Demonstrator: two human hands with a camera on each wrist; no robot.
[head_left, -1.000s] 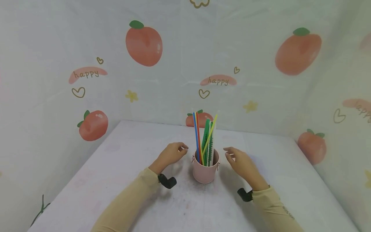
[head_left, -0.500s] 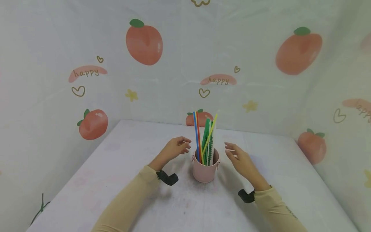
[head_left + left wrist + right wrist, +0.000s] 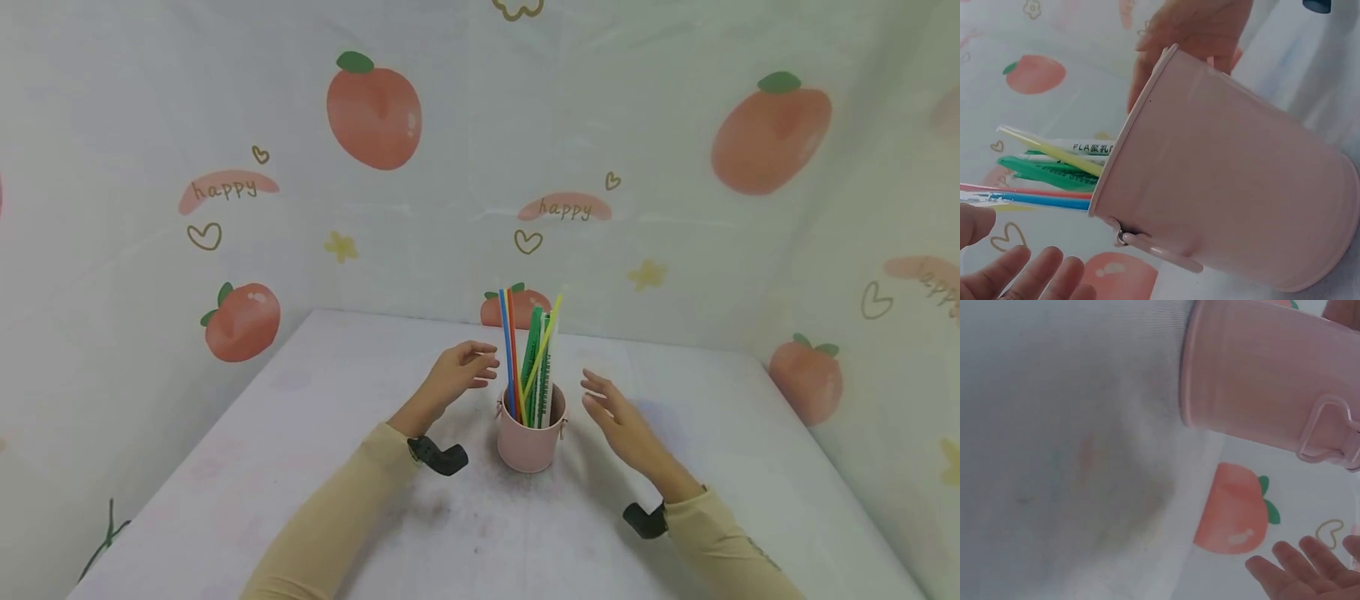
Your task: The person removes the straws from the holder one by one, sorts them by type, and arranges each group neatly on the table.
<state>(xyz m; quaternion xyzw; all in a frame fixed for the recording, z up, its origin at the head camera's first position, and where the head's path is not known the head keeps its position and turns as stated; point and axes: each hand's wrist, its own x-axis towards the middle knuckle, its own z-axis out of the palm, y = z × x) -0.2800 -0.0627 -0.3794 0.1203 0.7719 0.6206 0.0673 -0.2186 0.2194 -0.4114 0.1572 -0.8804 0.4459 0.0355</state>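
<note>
A small pink metal bucket (image 3: 527, 450) with side handles stands upright on the table, holding several drinking straws. Blue (image 3: 506, 333) and red straws lean at its left, and a yellow straw (image 3: 553, 321) crosses to the right. Green-and-white straws (image 3: 1063, 172), some in printed wrappers, fill the rest. My left hand (image 3: 453, 377) is raised just left of the straws with fingers extended, holding nothing; the left wrist view shows its fingertips (image 3: 1047, 259) below the blue straw. On the bucket's other side, my right hand (image 3: 628, 425) hovers with spread fingers, apart from the bucket.
A pale cloth-covered table (image 3: 285, 475) spreads around the bucket. White fabric printed with peaches (image 3: 375, 117) hangs behind and along both sides. Black wrist cameras (image 3: 442, 458) jut inward from both wrists. A thin green stem-like thing (image 3: 108, 533) shows at the left edge.
My left hand has risen and moved slightly forward toward the straws, its fingers spreading. The right hand has lifted a little and opened its fingers. Bucket and straws stay in place.
</note>
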